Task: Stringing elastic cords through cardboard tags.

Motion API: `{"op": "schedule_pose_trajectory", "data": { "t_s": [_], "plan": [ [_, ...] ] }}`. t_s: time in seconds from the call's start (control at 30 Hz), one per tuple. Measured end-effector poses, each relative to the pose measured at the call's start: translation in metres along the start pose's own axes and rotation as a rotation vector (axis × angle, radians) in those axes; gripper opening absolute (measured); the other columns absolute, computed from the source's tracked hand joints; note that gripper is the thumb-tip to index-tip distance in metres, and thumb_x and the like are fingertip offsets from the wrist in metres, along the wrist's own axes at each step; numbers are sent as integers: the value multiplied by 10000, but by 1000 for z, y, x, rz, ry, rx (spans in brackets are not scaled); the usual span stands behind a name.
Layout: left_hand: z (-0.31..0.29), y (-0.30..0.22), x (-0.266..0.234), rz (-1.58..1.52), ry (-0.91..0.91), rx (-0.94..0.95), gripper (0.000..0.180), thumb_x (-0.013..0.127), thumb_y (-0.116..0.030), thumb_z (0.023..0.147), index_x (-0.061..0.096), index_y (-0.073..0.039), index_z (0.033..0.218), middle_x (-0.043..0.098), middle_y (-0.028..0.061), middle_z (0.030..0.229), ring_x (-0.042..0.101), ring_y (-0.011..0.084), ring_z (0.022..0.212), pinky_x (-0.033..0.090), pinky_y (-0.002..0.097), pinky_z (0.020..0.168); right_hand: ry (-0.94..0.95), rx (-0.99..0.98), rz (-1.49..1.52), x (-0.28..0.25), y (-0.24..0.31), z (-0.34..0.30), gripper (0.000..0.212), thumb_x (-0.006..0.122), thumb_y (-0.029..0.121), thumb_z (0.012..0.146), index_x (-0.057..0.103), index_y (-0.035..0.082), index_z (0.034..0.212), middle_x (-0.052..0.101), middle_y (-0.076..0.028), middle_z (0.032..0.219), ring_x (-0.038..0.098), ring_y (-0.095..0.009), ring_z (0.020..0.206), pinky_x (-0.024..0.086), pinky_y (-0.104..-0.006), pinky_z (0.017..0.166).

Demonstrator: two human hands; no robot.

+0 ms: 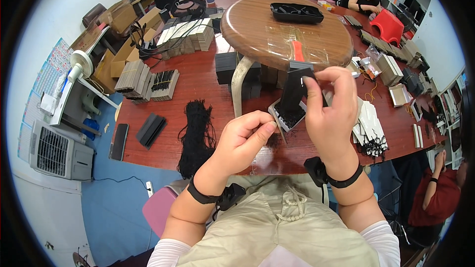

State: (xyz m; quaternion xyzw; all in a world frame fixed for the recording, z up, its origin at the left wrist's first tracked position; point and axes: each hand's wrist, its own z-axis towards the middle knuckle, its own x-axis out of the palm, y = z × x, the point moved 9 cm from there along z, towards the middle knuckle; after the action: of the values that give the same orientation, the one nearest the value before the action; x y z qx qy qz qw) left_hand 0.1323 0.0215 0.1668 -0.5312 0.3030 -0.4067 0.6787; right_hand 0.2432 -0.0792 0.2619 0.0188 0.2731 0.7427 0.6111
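One tall, flat-sided black block (293, 89) — near the right hand (332, 100).

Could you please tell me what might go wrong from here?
The open white box of small black pieces sits between the left hand and right hand; a knock could scatter them.

The tall black block stands close to the right hand's fingers, so a bump might topple it.

The black cord bundle reaches the near edge of the table beside the left forearm, which could drag it off.
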Motion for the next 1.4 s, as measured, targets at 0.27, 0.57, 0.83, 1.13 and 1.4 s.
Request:
{"op": "schedule_pose_trajectory", "data": {
  "t_s": [0.27,0.57,0.83,1.13,1.4],
  "plan": [
    [0,4,3,-2,14,-33,131,536,-127,934,590,-9,913,574,16,794,493,88,721,414,234,654,264,613,676,28,-19,-23,107,650,37,839,610,-6,929,604,4,721,486,-16,550,371,-177,463],
    [4,0,6,12,2,-2,129,542,-132,932,591,-13,923,558,17,781,486,84,696,413,231,629,179,574,840,29,-30,-29,100,538,83,926,571,18,858,539,3,686,467,-32,566,363,-190,453],
    [-5,24,-2,-156,-30,-158,168,572,-98,913,641,5,1026,620,43,756,521,77,609,430,213,561,340,767,1669,40,-26,-31,230,471,117,943,578,-11,1101,644,-148,880,465,-99,481,363,-215,424],
    [-17,21,-13,-194,-56,-111,122,595,29,844,619,23,963,665,91,791,585,100,596,476,222,543,493,676,2076,47,-48,-76,387,560,218,916,535,34,1256,667,-188,897,489,-117,440,366,-234,417],
    [-23,-54,14,834,18,645,331,561,98,662,620,-6,971,618,119,818,609,258,730,505,331,647,564,833,1250,51,-40,-85,359,558,-3,855,551,-49,1211,651,-175,1077,625,-125,639,462,-203,499]
  ]
}}
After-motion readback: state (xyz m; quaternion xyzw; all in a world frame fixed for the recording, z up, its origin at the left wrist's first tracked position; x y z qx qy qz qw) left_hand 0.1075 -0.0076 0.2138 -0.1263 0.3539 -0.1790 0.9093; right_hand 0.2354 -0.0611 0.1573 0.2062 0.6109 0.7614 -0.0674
